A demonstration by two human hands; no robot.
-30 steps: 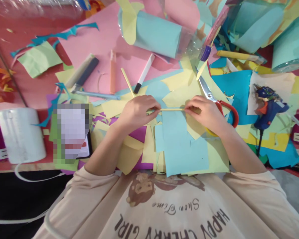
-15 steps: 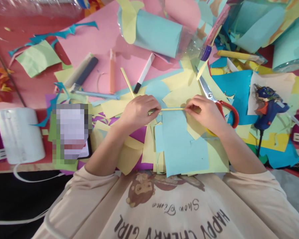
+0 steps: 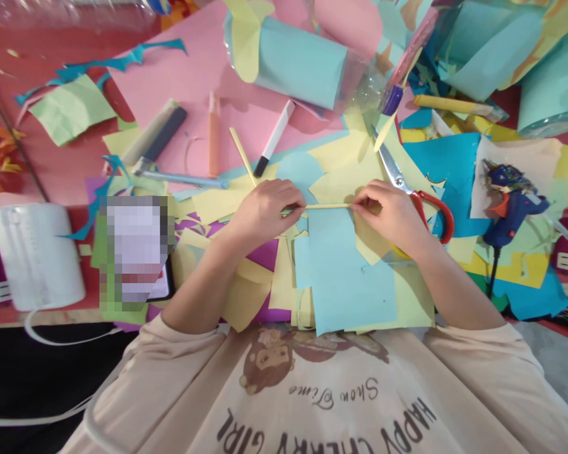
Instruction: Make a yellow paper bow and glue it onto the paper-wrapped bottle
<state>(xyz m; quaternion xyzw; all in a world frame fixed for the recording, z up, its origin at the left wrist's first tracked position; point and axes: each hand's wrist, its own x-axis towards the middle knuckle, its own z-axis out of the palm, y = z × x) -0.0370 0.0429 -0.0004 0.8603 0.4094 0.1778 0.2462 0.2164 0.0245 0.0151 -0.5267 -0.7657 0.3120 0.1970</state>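
Observation:
A thin pale-yellow rolled paper stick [image 3: 329,206] stretches level between my two hands. My left hand [image 3: 269,211] pinches its left end between thumb and fingers, and my right hand [image 3: 385,211] pinches the right end the same way. Just below the stick lies a light blue sheet of paper [image 3: 348,271] over yellow and purple scraps. Red-handled scissors [image 3: 397,180] lie beyond my right hand, partly hidden by it. A second thin yellow stick [image 3: 241,151] and a white marker with a black cap [image 3: 274,139] rest beyond my left hand.
A blue glue gun [image 3: 508,217] stands at the right. To the left are a phone [image 3: 163,284], partly blurred, and a white box-shaped device [image 3: 38,258] with a cable. A blue paper-wrapped bottle [image 3: 303,63] lies at the back, near an orange glue tube [image 3: 214,139].

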